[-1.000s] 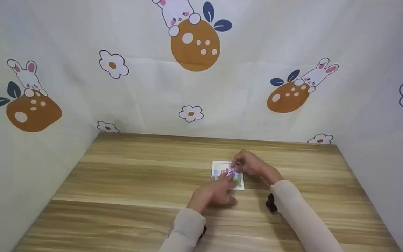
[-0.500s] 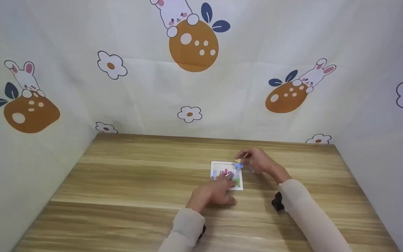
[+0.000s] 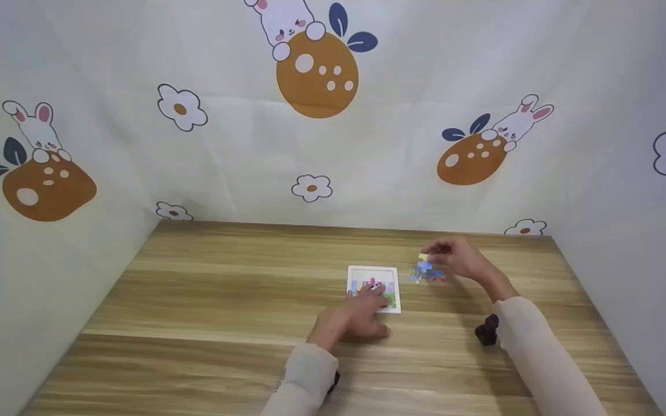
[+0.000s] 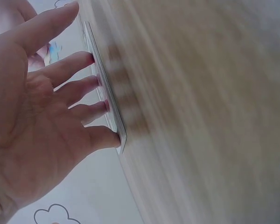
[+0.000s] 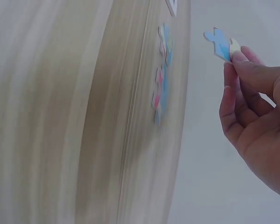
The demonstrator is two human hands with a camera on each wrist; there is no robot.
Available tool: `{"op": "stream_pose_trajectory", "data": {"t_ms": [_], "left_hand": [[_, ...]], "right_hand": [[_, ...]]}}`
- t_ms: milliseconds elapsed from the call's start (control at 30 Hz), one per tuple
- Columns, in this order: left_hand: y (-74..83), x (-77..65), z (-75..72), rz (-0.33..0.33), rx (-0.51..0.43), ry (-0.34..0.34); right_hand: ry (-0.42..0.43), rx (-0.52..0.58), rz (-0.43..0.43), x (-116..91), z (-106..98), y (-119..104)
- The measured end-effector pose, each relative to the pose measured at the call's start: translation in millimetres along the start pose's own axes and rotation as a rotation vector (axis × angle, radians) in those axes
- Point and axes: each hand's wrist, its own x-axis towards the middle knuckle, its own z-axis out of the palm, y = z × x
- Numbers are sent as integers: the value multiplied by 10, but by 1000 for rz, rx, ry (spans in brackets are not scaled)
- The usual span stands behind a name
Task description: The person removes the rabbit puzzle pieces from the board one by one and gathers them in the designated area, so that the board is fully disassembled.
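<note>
A square white-framed jigsaw puzzle (image 3: 398, 289) lies on the table, its lower part filled with colourful pieces and its upper part bare. My left hand (image 3: 359, 315) rests on it with fingers spread; in the left wrist view the fingertips (image 4: 99, 80) touch the board. Right of the board, my right hand (image 3: 463, 259) pinches a blue and yellow puzzle piece (image 5: 219, 44) between thumb and fingers, held above the table. Loose puzzle pieces (image 3: 437, 275) lie just under it, blue, pink and green in the right wrist view.
The wood-grain table (image 3: 223, 289) reaches to a pale curtain (image 3: 240, 144) with rabbit, orange and flower prints, which closes off the back and both sides. Dark objects sit at both cuffs.
My right hand has moved right, from the board's upper right corner to above the loose pieces, carrying the puzzle piece. The left hand stays on the board.
</note>
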Motion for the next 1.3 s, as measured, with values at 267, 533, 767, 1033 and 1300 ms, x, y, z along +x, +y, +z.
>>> {"op": "stream_pose_trajectory", "data": {"t_ms": [267, 533, 767, 1033, 1300], "left_hand": [[-1, -15, -5, 2, 5, 11], [20, -20, -2, -15, -16, 13], [23, -10, 11, -28, -22, 7], [24, -3, 12, -15, -7, 16], [28, -2, 6, -18, -10, 18]], "right_hand": [[25, -47, 46, -114, -184, 197], [15, -99, 109, -182, -287, 357], [-33, -108, 174, -214, -275, 463], [3, -107, 206, -235, -190, 549], [35, -87, 210, -248, -158, 544]]}}
